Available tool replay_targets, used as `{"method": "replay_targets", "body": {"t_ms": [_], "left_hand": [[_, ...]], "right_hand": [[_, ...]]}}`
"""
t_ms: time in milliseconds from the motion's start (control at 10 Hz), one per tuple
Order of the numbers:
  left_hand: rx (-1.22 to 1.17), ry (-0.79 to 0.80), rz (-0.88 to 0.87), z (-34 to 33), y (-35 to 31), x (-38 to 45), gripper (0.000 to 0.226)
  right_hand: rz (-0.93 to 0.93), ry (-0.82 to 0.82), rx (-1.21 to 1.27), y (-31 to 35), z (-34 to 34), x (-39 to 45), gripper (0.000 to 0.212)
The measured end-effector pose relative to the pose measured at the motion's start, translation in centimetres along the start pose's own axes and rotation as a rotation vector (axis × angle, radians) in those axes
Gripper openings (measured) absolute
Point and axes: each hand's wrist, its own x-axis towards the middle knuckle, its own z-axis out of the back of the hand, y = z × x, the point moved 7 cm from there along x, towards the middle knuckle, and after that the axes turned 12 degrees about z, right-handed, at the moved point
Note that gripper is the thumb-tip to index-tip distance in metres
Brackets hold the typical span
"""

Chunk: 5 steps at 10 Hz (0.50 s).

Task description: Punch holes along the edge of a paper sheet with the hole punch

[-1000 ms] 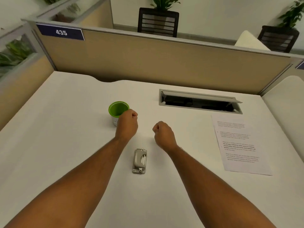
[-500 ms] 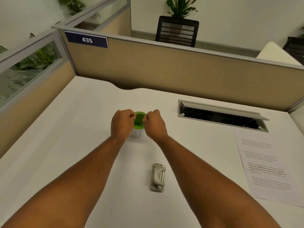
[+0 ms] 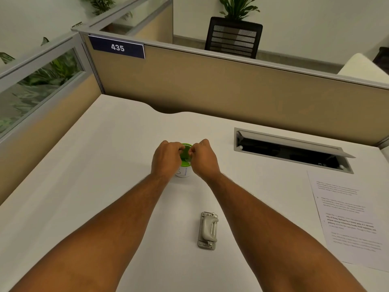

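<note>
A grey hole punch (image 3: 207,229) lies on the white desk (image 3: 94,186) between my forearms, with nothing touching it. The printed paper sheet (image 3: 349,218) lies flat at the right, apart from the punch. My left hand (image 3: 166,161) and right hand (image 3: 205,161) are both further back, fingers curled, knuckles nearly meeting over the green rim of a small white cup (image 3: 183,172). The hands cover the cup's sides. Whether the fingertips grip the rim I cannot tell.
An open cable slot (image 3: 290,148) with a raised metal flap sits in the desk at the back right. A tan partition (image 3: 231,85) with a "435" label closes the back, and a glazed partition runs along the left. Chairs and plants stand beyond.
My right hand moved left to join the left hand at the cup. My view shifted, so the scene sits further right and lower. Punch and paper have not moved.
</note>
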Motion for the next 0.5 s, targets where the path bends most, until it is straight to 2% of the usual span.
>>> {"method": "replay_targets", "body": {"t_ms": [300,500], "left_hand": [[-0.044,-0.045,0.005,0.5,-0.5,-0.3,0.017],[-0.045,0.026,-0.034,0.2,-2.0,-0.8,0.026]], "right_hand": [[-0.021,-0.071,0.09,0.2,0.5,-0.4,0.007],[0.011,-0.008,0.101,0.1,1.0,-1.0,0.031]]}}
